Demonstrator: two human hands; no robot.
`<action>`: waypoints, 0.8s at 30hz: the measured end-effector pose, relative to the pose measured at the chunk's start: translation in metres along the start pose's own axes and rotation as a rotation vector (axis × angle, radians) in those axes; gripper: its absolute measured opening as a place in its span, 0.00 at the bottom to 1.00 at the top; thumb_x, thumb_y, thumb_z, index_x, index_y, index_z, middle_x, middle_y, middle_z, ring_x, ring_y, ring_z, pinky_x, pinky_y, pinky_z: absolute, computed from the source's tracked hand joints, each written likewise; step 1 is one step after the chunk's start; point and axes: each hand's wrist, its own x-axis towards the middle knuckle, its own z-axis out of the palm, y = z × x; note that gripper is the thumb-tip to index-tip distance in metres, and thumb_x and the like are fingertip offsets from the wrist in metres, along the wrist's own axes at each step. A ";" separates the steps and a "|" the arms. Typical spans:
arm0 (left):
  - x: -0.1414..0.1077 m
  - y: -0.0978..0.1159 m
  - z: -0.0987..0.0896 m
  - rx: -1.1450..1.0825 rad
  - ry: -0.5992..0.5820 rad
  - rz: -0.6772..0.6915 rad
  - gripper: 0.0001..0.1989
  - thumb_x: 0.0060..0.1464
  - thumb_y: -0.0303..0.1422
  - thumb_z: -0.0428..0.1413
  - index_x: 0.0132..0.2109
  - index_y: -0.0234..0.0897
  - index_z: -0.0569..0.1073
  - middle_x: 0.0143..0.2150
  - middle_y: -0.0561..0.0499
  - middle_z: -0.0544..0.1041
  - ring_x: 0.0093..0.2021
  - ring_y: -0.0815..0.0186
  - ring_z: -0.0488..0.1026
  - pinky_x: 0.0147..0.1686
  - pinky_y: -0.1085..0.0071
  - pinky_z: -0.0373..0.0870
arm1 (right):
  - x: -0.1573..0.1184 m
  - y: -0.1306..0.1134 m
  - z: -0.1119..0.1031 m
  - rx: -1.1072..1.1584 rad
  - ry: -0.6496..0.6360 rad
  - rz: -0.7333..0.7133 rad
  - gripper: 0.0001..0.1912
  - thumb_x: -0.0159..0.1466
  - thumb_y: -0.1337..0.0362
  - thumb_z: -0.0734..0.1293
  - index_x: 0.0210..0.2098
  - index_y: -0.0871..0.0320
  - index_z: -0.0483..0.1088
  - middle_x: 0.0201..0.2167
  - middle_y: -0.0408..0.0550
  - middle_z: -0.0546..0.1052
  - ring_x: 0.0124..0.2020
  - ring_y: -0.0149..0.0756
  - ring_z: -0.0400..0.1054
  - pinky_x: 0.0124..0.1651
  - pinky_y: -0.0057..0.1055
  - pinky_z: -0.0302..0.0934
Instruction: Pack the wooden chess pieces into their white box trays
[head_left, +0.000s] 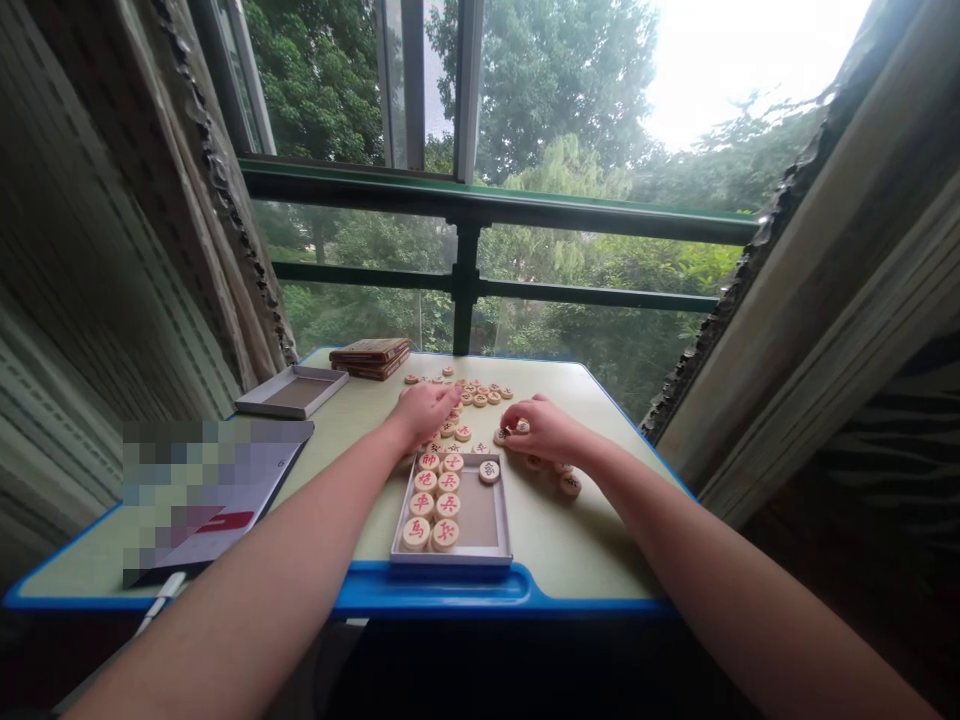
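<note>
A shallow white box stands near the table's front edge. Its left side holds two columns of Chinese chess pieces with red characters; one black-character piece lies at its upper right. Beyond the box, my left hand is over the loose pieces, its fingers curled together; what they hold, if anything, is hidden. My right hand, to the right of the pile, has thumb and fingers closed round a black-character Chinese chess piece at the table top. Several loose pieces lie between and beyond the hands.
A box lid or second tray lies at the left rear, beside stacked flat boxes. A tablet-like device, partly pixelated, has a white cable. More pieces lie under my right wrist. A window with green rails stands behind.
</note>
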 end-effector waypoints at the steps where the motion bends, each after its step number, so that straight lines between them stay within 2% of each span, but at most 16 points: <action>1: 0.000 0.000 0.000 0.005 -0.002 0.003 0.25 0.57 0.46 0.40 0.32 0.37 0.77 0.32 0.48 0.79 0.37 0.61 0.74 0.39 0.68 0.66 | 0.000 0.001 0.001 0.008 0.003 -0.006 0.12 0.54 0.62 0.66 0.38 0.56 0.75 0.36 0.47 0.77 0.40 0.41 0.62 0.41 0.32 0.57; 11: 0.000 -0.002 0.000 0.009 -0.012 0.014 0.24 0.56 0.46 0.41 0.36 0.37 0.78 0.35 0.48 0.80 0.41 0.60 0.73 0.42 0.68 0.66 | 0.000 0.001 0.004 0.042 0.008 -0.062 0.13 0.54 0.61 0.67 0.39 0.57 0.75 0.37 0.48 0.77 0.41 0.41 0.62 0.43 0.33 0.57; 14: 0.000 -0.001 -0.002 0.034 -0.017 0.020 0.25 0.56 0.47 0.41 0.35 0.37 0.78 0.35 0.47 0.79 0.40 0.59 0.73 0.41 0.67 0.66 | 0.002 0.002 0.005 0.055 0.008 -0.076 0.11 0.55 0.61 0.66 0.36 0.56 0.75 0.35 0.47 0.77 0.40 0.40 0.63 0.43 0.33 0.57; 19: -0.001 0.003 -0.005 0.077 -0.024 0.027 0.26 0.57 0.46 0.39 0.34 0.36 0.77 0.36 0.46 0.79 0.39 0.59 0.73 0.40 0.67 0.65 | -0.006 -0.003 -0.007 0.149 0.094 -0.100 0.09 0.55 0.63 0.66 0.35 0.58 0.74 0.34 0.47 0.75 0.38 0.37 0.64 0.41 0.31 0.58; 20: -0.001 0.003 -0.006 0.081 -0.025 0.028 0.26 0.57 0.46 0.39 0.34 0.36 0.77 0.36 0.46 0.79 0.40 0.59 0.73 0.40 0.67 0.65 | -0.009 -0.007 -0.012 0.185 0.073 -0.139 0.09 0.55 0.62 0.66 0.35 0.58 0.74 0.34 0.47 0.74 0.37 0.35 0.64 0.39 0.30 0.59; 24: -0.002 0.005 -0.007 0.102 -0.030 0.042 0.25 0.57 0.46 0.40 0.34 0.37 0.77 0.36 0.46 0.79 0.39 0.60 0.72 0.41 0.67 0.64 | -0.028 -0.032 -0.025 0.211 -0.155 -0.350 0.10 0.53 0.66 0.68 0.36 0.57 0.75 0.31 0.44 0.70 0.31 0.30 0.64 0.36 0.27 0.58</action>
